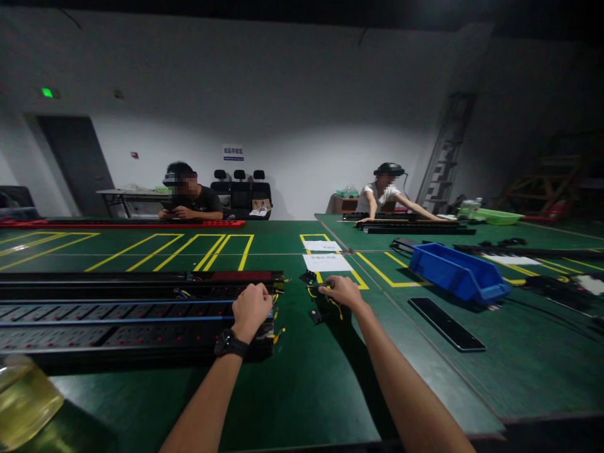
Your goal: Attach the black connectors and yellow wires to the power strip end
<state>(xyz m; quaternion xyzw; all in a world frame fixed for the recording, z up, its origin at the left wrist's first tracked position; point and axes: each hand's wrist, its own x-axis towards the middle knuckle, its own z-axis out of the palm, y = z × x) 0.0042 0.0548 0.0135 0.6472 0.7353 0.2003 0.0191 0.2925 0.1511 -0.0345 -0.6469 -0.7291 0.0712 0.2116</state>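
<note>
Long black power strips (141,311) with red-dotted sockets lie side by side on the left of the green table, yellow wires (279,335) poking from their right ends. My left hand (253,309), a dark watch on its wrist, is closed at the end of these strips. Its fingertips are hidden, so what they grip does not show. To the right, my right hand (342,292) pinches a small black part with yellow wires (338,309) just over the table. Close by it are a small black end piece (316,316) and another small black piece (309,277).
White paper labels (328,262) lie beyond my right hand. Further right are a blue bin (455,270), a phone (446,324) and black cables (557,289). A container of yellowish liquid (26,402) stands at the near left. Two people (193,195) work across the table.
</note>
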